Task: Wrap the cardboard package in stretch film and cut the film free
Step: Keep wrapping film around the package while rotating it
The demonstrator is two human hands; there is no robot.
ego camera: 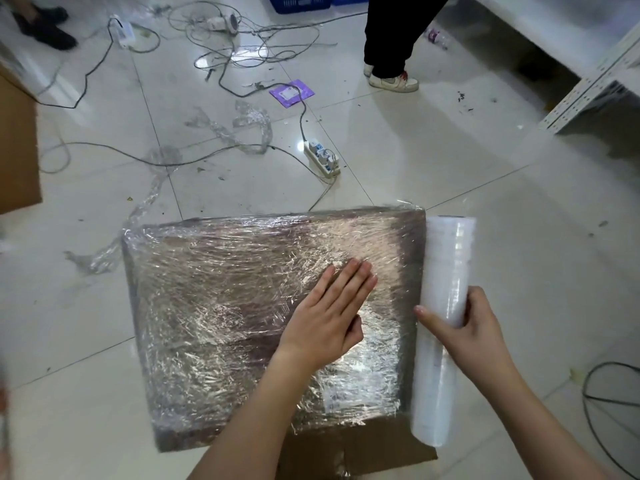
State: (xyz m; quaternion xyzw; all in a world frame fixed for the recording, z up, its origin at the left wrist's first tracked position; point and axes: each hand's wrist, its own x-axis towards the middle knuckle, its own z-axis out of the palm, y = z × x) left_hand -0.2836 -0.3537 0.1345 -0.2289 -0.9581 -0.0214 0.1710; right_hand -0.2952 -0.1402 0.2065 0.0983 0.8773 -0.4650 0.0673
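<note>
A film-covered cardboard package (273, 323) lies on the floor at lower centre. The left hand (329, 315) presses flat on it, fingers straight; the right hand (474, 332) grips the film roll (441, 327) beside its right edge.

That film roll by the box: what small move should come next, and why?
Probably keep the left hand pressing flat on the wrapped package while the right hand draws the film roll around its right edge, since bare cardboard shows at the near edge.
</note>
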